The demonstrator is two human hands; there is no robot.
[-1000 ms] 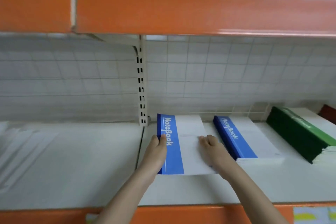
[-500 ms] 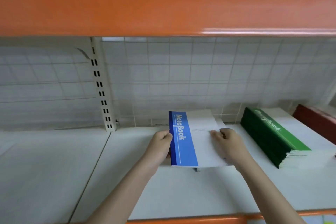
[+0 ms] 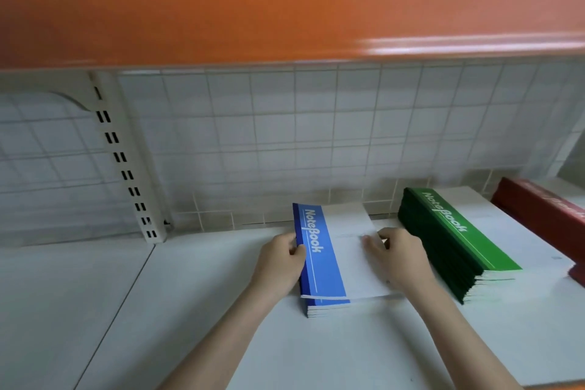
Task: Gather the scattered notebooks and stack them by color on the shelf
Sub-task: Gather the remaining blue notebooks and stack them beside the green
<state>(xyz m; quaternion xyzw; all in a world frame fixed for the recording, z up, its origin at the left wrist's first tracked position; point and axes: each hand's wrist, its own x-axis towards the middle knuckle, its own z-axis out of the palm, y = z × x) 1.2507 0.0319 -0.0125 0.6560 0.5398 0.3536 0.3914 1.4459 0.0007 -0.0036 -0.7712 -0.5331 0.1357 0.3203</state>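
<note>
A blue-and-white notebook [image 3: 319,263] lies on top of the blue stack [image 3: 326,309] on the white shelf [image 3: 190,310]. My left hand [image 3: 280,260] grips its blue spine edge. My right hand [image 3: 399,258] holds its white right edge, fingers curled over the cover. To the right stands a thick green notebook stack [image 3: 449,244], and a red stack [image 3: 544,215] is partly cut off at the far right.
An orange upper shelf beam [image 3: 285,3] overhangs close above. A white wire-grid back panel [image 3: 316,142] and a slotted upright [image 3: 126,168] close the rear. The shelf surface stretches left of the blue stack.
Both hands carried the blue notebook rightward from the left spot and set it onto the second blue stack. The view shifted right, bringing the green and red stacks closer.
</note>
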